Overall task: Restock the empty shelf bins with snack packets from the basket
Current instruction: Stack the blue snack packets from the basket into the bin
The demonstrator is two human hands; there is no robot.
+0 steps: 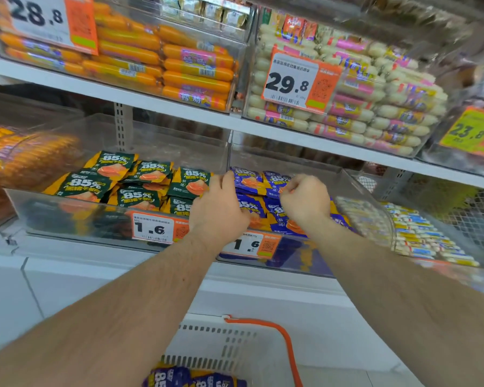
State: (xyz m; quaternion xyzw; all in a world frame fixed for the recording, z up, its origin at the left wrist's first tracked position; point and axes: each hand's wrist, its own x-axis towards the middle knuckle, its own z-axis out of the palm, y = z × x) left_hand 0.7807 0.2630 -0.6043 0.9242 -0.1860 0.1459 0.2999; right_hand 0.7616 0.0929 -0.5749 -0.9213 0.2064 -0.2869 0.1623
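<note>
both hands — left hand (220,210), right hand (305,201) — curled over the purple packets (277,212)

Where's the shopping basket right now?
The white basket with its orange handle sits at the bottom centre of the head view, below the shelf between the person's forearms, with purple packets inside.

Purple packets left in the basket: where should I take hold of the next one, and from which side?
Take a purple packet by its upper edge, reaching straight down from above. They lie in the white basket at the frame's bottom, with only their tops showing and the open top the free side. The orange handle hangs to the right, so come in left of it.
</note>
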